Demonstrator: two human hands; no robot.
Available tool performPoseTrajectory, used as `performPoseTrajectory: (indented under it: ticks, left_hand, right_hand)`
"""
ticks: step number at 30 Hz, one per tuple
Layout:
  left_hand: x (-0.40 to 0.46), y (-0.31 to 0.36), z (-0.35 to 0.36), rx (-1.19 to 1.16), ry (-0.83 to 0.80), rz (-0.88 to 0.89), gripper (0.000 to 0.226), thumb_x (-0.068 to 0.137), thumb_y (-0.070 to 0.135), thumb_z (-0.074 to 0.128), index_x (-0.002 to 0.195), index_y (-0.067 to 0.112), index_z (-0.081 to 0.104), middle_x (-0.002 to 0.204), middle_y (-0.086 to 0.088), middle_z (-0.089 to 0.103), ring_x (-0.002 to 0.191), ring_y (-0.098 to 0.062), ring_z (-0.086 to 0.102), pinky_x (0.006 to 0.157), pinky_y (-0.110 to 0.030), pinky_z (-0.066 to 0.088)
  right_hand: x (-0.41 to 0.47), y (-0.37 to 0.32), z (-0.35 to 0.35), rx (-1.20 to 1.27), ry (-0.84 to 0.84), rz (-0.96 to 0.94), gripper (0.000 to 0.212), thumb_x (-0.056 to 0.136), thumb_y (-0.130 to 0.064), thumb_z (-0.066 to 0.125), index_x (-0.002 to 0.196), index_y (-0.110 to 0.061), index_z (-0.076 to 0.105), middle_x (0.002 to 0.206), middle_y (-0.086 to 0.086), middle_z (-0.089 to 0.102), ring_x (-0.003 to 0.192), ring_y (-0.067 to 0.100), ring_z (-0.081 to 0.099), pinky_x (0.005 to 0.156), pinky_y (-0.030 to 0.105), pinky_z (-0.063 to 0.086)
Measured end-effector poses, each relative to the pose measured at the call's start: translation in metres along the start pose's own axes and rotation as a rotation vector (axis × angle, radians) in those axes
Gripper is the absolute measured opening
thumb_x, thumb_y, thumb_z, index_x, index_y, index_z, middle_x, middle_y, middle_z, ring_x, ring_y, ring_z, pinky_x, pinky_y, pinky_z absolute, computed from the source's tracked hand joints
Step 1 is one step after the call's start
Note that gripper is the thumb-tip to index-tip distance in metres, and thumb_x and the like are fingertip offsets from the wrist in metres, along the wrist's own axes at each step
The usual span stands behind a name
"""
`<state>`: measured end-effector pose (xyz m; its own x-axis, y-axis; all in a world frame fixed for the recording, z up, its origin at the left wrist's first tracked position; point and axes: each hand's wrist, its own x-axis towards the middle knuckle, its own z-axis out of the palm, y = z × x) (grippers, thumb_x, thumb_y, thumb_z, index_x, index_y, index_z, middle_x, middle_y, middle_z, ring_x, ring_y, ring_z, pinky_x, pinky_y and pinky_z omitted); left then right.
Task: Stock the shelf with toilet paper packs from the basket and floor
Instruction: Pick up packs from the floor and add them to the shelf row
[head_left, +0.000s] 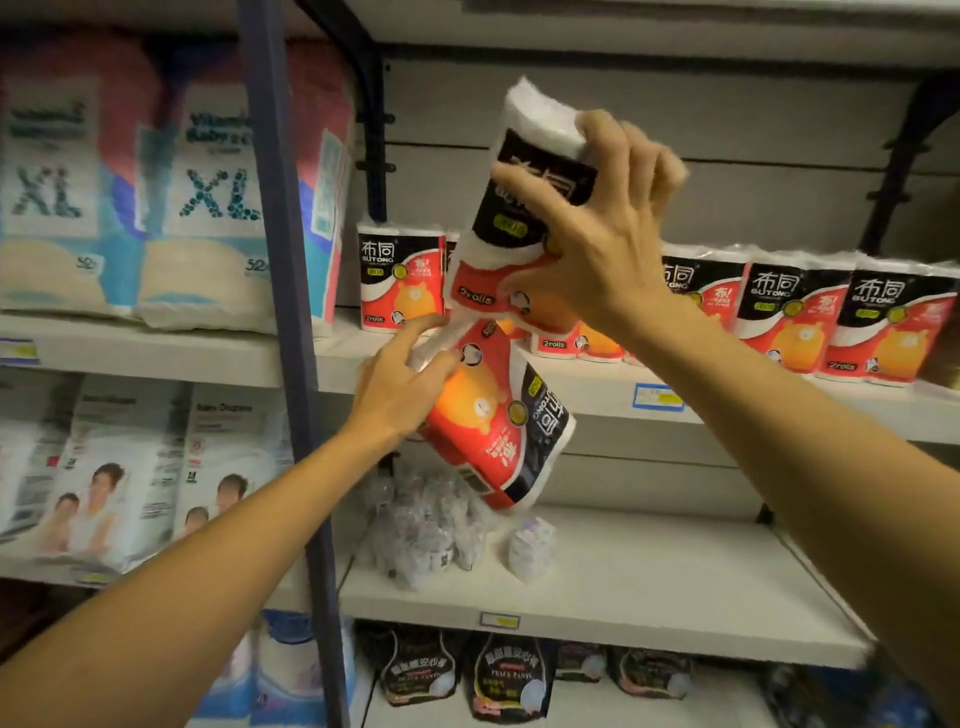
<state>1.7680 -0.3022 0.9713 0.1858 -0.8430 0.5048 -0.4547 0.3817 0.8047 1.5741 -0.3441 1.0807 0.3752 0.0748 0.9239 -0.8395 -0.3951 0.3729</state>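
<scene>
Lifting upper pack (524, 208) in my right hand (597, 228), grip curled round it, aiming at gap in shelf (753, 410) row. Left hand (400, 379) pinches second pack (498, 415), tilted below shelf edge, kept ready for next slot.

packs row (795, 312) on shelf (727, 410) | diaper bags (171, 208) left of it | upright post (283, 312) between

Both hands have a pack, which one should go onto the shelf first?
Right, probably. The right hand holds its pack upright above the gap in the row on the shelf. The left hand holds its pack inverted, below the shelf edge.
</scene>
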Motion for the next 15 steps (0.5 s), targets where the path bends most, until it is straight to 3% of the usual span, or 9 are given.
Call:
performPoseTrajectory:
  ticks: [2,4,6,9,13,15]
  left_hand:
    - [0.013,-0.009,-0.005,-0.037,-0.052,-0.016,0.037,0.088,0.04,0.06,0.124,0.044,0.05,0.106,0.009,0.057,0.092,-0.013,0.061,0.08,-0.037,0.055]
    - [0.025,-0.021,-0.012,-0.045,-0.082,-0.022,0.029,0.082,0.047,0.058,0.111,0.05,0.054,0.101,0.015,0.059,0.092,-0.014,0.063,0.081,-0.039,0.056]
    - [0.035,-0.034,-0.021,-0.06,-0.098,-0.024,0.023,0.08,0.047,0.058,0.103,0.05,0.055,0.098,0.021,0.058,0.091,-0.011,0.063,0.076,-0.034,0.055]
    - [0.048,-0.056,-0.034,-0.093,-0.125,-0.041,0.022,0.089,0.034,0.062,0.109,0.039,0.057,0.102,0.02,0.056,0.093,-0.011,0.062,0.069,-0.025,0.051]
    - [0.06,-0.072,-0.05,-0.178,-0.176,-0.057,0.021,0.079,0.038,0.067,0.099,0.04,0.061,0.1,0.023,0.059,0.084,0.0,0.063,0.061,-0.011,0.048]
    - [0.069,-0.077,-0.055,-0.199,-0.204,-0.061,0.022,0.076,0.038,0.066,0.097,0.04,0.063,0.102,0.018,0.063,0.084,-0.002,0.065,0.06,-0.009,0.047]
  right_hand:
    - [0.005,-0.002,0.029,-0.067,0.0,-0.113,0.068,0.075,-0.056,0.064,0.135,-0.045,0.033,0.137,0.006,0.017,0.129,0.032,0.022,0.104,0.053,0.026]
    - [0.012,-0.006,0.052,-0.1,-0.011,-0.13,0.068,0.078,-0.052,0.063,0.137,-0.045,0.031,0.138,0.008,0.016,0.13,0.033,0.02,0.105,0.054,0.027]
    - [0.016,-0.012,0.071,-0.129,-0.038,-0.143,0.067,0.079,-0.047,0.063,0.137,-0.044,0.031,0.139,0.01,0.015,0.131,0.034,0.019,0.107,0.055,0.024]
    - [0.012,-0.023,0.098,-0.131,-0.126,-0.192,0.068,0.078,-0.045,0.063,0.138,-0.043,0.031,0.14,0.012,0.015,0.132,0.036,0.019,0.107,0.053,0.018]
    - [-0.002,-0.037,0.134,-0.119,-0.184,-0.206,0.08,0.068,-0.062,0.067,0.137,-0.042,0.033,0.139,0.014,0.02,0.13,0.036,0.024,0.104,0.05,0.019]
    - [-0.009,-0.039,0.148,-0.136,-0.208,-0.224,0.085,0.063,-0.067,0.069,0.136,-0.041,0.034,0.137,0.016,0.023,0.128,0.036,0.026,0.102,0.049,0.018]
